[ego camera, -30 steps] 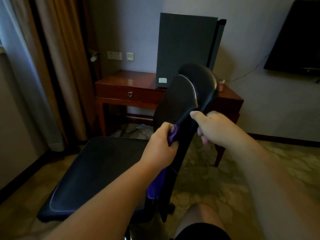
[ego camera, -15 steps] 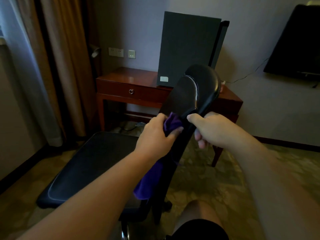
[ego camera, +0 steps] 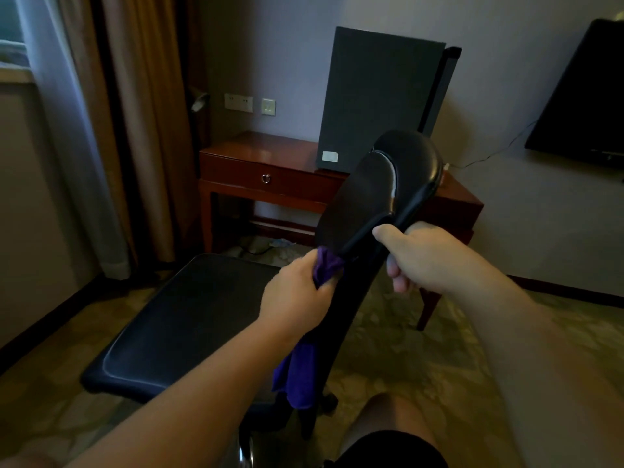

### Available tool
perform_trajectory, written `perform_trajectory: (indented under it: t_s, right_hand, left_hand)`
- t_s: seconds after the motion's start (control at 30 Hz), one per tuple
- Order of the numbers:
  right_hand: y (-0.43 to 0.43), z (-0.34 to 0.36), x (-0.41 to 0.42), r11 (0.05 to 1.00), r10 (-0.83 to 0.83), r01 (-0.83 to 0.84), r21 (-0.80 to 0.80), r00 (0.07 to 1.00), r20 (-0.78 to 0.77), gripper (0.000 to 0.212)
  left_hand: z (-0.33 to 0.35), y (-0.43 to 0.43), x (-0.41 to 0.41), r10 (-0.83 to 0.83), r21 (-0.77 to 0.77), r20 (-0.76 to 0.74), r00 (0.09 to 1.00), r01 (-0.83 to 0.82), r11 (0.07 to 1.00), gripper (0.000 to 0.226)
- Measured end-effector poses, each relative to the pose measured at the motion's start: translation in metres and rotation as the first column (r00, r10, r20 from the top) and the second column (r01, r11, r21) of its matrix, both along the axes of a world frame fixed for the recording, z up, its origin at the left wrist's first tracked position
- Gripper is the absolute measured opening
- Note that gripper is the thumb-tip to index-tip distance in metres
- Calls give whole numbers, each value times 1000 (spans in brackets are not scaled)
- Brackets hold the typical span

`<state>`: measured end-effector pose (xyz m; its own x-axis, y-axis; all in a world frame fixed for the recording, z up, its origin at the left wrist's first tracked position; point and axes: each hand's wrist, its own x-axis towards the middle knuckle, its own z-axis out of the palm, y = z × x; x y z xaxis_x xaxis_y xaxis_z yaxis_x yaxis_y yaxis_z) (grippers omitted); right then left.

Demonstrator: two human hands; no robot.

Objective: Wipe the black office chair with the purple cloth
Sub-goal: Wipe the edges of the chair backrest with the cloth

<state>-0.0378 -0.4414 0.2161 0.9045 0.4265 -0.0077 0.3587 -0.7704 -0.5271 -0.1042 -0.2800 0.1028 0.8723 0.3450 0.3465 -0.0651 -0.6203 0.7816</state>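
Left hand (ego camera: 297, 295) gripping purple cloth (ego camera: 297, 376) against black office chair (ego camera: 189, 319) backrest edge, right hand (ego camera: 425, 258) clutching the backrest rim.

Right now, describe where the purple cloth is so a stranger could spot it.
Start at the black office chair in mid-room. The left hand grips the purple cloth at the backrest's lower edge, its tail hanging below the wrist. Nothing else here is purple.
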Motion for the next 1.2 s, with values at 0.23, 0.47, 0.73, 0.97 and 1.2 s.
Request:
perform_trajectory:
  t_s: [0.23, 0.47, 0.73, 0.97, 1.2]
  right_hand:
    - [2, -1, -7, 1000, -6, 6, 0, 999, 32, 64]
    - [2, -3, -7, 1000, -28, 28, -2, 999, 28, 62]
    - [2, -4, -5, 999, -45, 45, 5, 998, 32, 61]
    - [5, -5, -6, 998, -66, 66, -1, 998, 3, 63]
    - [5, -4, 0, 999, -36, 35, -9, 987, -155, 73]
  left_hand:
    - [25, 0, 17, -50, 571, 287, 957, -129, 811, 24]
    - [6, 2, 18, -30, 442, 233, 972, -79, 893, 23]
    - [-46, 13, -3, 61, 378, -9, 998, -53, 924, 24]
    - [-14, 4, -4, 36, 369, 48, 998, -51, 928, 25]
    - [17, -6, 12, -14, 361, 201, 979, -61, 930, 26]
